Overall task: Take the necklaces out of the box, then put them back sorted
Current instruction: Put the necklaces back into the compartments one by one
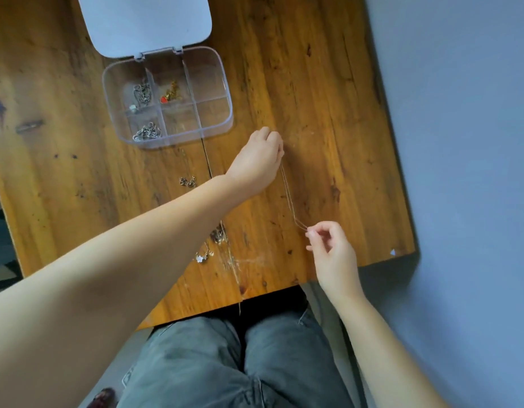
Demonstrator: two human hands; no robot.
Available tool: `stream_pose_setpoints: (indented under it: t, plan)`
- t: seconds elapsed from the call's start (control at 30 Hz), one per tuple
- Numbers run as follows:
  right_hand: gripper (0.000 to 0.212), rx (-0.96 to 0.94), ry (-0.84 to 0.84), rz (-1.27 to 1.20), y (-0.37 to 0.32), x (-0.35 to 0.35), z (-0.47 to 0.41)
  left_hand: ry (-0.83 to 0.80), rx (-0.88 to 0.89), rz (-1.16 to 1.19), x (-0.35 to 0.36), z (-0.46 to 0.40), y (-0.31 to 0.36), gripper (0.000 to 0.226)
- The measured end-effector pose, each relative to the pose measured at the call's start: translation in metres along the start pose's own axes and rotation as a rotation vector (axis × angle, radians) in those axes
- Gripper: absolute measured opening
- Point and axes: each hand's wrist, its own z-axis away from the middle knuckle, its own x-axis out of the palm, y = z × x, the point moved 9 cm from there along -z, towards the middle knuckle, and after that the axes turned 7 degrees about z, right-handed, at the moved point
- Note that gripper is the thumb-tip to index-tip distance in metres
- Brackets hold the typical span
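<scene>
A clear plastic box [222, 83] with six compartments lies open on the wooden table, its white lid [143, 22] folded back. Silver necklaces lie in two left compartments [141, 92] [147, 133]; a gold necklace with a red charm [170, 94] lies in the upper middle one. A thin chain necklace [290, 198] is stretched between my hands. My left hand [259, 160] pinches its far end, and my right hand [331, 251] pinches its near end. Loose necklaces lie on the table: a small silver one [187, 182], a dark one [218, 234] and one with a white flower charm [203, 257].
The wooden table [328, 83] ends close on the right and at the front, above my lap in grey trousers [240, 363]. A grey floor [461, 142] lies to the right. A dark seam [207, 160] runs down the tabletop.
</scene>
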Motion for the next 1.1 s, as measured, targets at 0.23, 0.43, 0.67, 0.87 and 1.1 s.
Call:
stream_pose_setpoints:
  t: [0.23,0.43,0.67,0.87,1.1]
  plan:
    - [0.015,-0.287,-0.025,-0.259,-0.119,-0.041,-0.021,-0.424,-0.087,0.699,0.001,0.040,0.036,0.033]
    - [0.013,-0.348,0.165,-0.418,-0.177,-0.066,-0.049,-0.135,-0.334,1.118,-0.053,0.069,-0.031,0.025]
    - [0.015,-0.374,0.108,-0.249,-0.223,-0.002,-0.064,0.460,-0.695,1.320,-0.113,0.085,-0.125,0.023]
    - [0.015,-0.444,-0.062,0.092,-0.252,0.085,-0.091,0.502,-0.860,1.322,-0.113,0.071,-0.142,0.021]
    - [0.024,-0.446,-0.161,0.496,-0.248,0.127,-0.110,0.466,-0.924,1.398,-0.118,0.073,-0.147,0.022]
